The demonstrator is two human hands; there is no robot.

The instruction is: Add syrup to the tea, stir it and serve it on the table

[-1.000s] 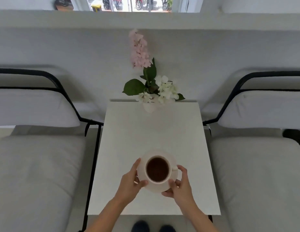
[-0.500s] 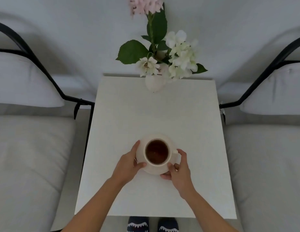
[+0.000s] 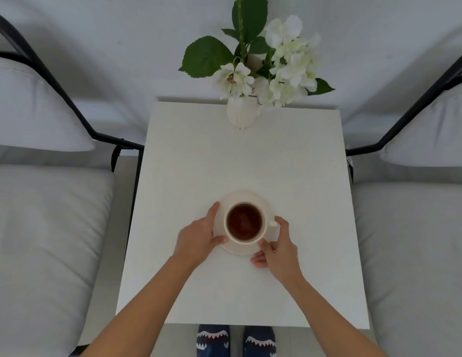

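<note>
A white cup of dark tea [image 3: 244, 222] stands on a white saucer [image 3: 253, 196], which rests on the white table [image 3: 240, 161] a little nearer to me than its middle. My left hand [image 3: 199, 239] grips the saucer's left rim, thumb on top. My right hand [image 3: 277, 249] holds the saucer's right front rim, just below the cup's handle [image 3: 273, 223]. No syrup or spoon is in sight.
A white vase of white flowers and green leaves [image 3: 242, 113] stands at the table's far edge. Grey cushioned seats with black metal frames flank the table at left [image 3: 44, 215] and right [image 3: 415, 240]. My patterned slippers [image 3: 236, 340] show below the near edge.
The view has tilted down and moved closer over the table. The cup and saucer have come down farther onto the tabletop, with both hands still on the saucer.
</note>
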